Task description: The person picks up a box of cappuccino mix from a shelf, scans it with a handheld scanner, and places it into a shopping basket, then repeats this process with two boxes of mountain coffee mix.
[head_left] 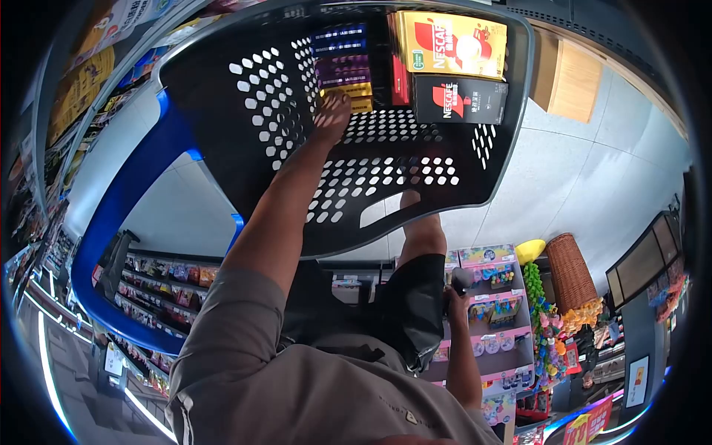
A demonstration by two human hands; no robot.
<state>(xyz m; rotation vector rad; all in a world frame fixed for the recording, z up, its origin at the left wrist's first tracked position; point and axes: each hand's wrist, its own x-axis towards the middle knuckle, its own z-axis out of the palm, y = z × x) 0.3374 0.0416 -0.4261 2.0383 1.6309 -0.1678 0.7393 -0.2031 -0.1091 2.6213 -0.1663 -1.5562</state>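
Note:
Inside a black shopping basket with round and oval holes (271,211), my left hand (334,115) has its fingers closed over the left end of a yellow pack (357,90). That pack is at the near end of a row with purple packs (345,70) and dark blue packs (339,38). To the right of the row are a yellow Nescafe box (454,44) and a black Nescafe box (461,99). Low at my right side, outside the basket, my right hand (455,300) is closed around a dark object with a rounded end (461,279), whose kind I cannot make out.
A blue handle frame (93,222) curves off the basket's left side. Store shelves (167,278) run along the left, and a pink display rack (497,308) with small goods stands at right. A wicker basket (569,273) and a cardboard box (575,80) are farther right on the pale tiled floor (549,182).

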